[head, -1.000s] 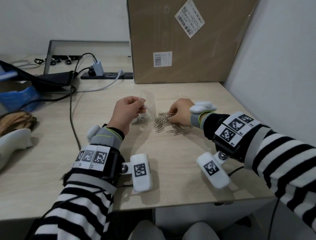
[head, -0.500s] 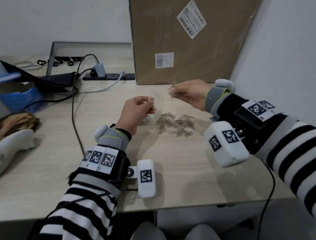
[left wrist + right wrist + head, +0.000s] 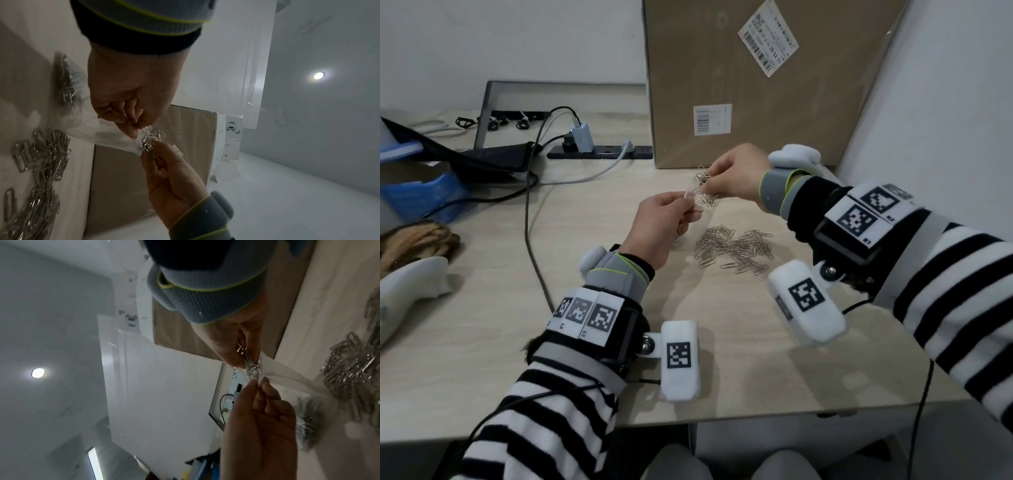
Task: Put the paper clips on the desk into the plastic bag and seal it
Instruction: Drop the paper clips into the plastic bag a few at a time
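Since the earlier frame the right hand [image 3: 736, 178] had come closer to the left one, so that its bunch of paper clips [image 3: 705, 190] now hung at the mouth of the plastic bag [image 3: 107, 134]. On the left, the left hand [image 3: 664, 228] was raised over the desk [image 3: 482, 325], wrist low, thumb and forefinger pinching the upper edge of the bag. The bag was thin, soft and probably slippery, so the rim seemed the right place to hold it; some clips already lay in its bottom. In the middle, the loose pile of clips [image 3: 734, 248] rested on the desk. They looked light, stiff and easily tangled, best taken by small pinches. On the right, the right hand hovered with fingers curled down, gripping the bunch firmly.
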Tool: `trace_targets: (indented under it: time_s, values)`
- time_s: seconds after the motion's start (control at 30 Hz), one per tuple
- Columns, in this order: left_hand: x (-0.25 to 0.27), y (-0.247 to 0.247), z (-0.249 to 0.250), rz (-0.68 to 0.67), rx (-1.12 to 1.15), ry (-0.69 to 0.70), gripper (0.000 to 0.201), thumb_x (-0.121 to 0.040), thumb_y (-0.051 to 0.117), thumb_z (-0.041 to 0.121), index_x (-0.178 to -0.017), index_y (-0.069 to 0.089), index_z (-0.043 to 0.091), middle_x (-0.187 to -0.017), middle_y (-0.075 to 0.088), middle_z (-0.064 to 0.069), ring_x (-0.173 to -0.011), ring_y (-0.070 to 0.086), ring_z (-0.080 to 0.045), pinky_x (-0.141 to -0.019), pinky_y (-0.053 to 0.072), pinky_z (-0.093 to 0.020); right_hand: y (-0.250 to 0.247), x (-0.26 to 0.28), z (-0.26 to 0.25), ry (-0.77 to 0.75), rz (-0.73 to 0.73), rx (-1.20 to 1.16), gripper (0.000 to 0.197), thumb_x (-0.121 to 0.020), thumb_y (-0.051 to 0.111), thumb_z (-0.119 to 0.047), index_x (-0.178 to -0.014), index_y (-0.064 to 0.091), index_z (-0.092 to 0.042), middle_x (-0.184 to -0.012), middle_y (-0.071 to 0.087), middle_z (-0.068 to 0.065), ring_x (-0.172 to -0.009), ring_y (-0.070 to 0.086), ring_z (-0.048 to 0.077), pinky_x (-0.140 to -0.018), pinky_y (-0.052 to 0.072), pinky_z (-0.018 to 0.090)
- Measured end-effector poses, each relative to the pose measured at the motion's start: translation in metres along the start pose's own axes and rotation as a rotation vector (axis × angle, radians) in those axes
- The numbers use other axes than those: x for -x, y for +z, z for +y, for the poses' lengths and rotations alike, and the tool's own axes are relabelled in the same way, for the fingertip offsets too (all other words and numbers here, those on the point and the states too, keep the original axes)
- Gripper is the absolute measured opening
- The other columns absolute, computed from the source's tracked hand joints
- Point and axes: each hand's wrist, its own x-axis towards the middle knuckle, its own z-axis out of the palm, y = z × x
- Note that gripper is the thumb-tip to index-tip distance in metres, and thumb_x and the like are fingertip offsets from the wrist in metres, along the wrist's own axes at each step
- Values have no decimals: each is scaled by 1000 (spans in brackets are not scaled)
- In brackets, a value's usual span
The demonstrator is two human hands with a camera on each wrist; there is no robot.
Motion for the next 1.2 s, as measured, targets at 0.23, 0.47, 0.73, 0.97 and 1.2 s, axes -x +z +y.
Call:
trace_targets:
  time_s: [0.23,0.47,0.73,0.97,1.2]
  values:
    - [3,2,0,-25,30,-16,9,-93,53,6,-93,62,6,-73,65,-4,-56,62,-1,-50,43,-11,8,0,-12,-196,7,566,17,-78,65,-16,-94,73,-19,-94,72,1,-84,64,18,-68,46,24]
    - [3,-1,3,-37,86,-30,14,-93,51,3,-85,63,7,-62,67,2,-55,61,-1,-51,44,-11,6,-2,-13,-297,-71,675,21,-81,69,-24,-100,72,-15,-102,72,3,-91,63,17,-72,41,22]
    - [5,0,6,-33,101,-34,15,-93,50,2,-84,62,6,-58,66,3,-52,61,-1,-48,43,-11,-2,0,-14,-299,-115,656,33,-79,71,-24,-111,65,-17,-96,62,-4,-93,58,14,-74,39,22]
    - [4,-3,8,-12,101,-24,10,-92,53,6,-99,61,6,-62,67,2,-57,62,-2,-50,42,-12,-2,3,-9,-325,-59,479,21,-75,74,-18,-91,62,-17,-92,72,-1,-89,67,14,-76,50,24]
    - [6,-6,12,24,39,37,15,-91,54,7,-104,63,6,-75,67,-5,-59,61,-3,-55,39,-15,-6,0,5,-82,25,439,20,-77,71,-33,-85,65,-16,-79,63,-2,-74,56,17,-61,44,26]
